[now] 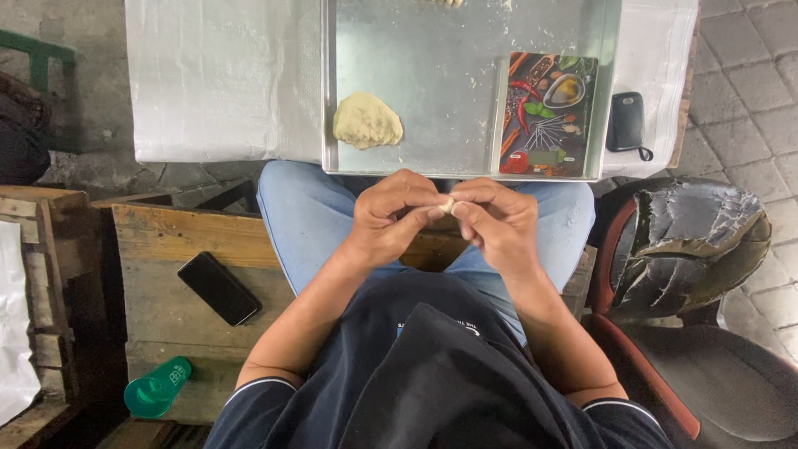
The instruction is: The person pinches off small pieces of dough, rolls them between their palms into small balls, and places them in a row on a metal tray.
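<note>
In the head view, you have both hands brought together at the centre of the frame, above your lap: your left hand [389,218] and your right hand [499,220] each pinch the same small piece of dough [447,204] between thumb and fingertips, so both are closed on it and neither is free. By the look of it you are in the shaping step, working this little piece in the fingers. The larger lump of dough [366,120] lies just above your hands, in the lower left corner of the metal tray [432,58], which rests on the table [216,83] covered in white sheeting. A printed cutting board [549,114] sits at the tray's lower right (a dark key fob [626,121] lies beside it, off the tray). A black phone [219,288] lies on the wooden bench [158,249] at the left, with a green cup [155,388] below it. The next move probably calls for even, gentle finger pressure, then a bare patch of tray to set the piece on.
</note>
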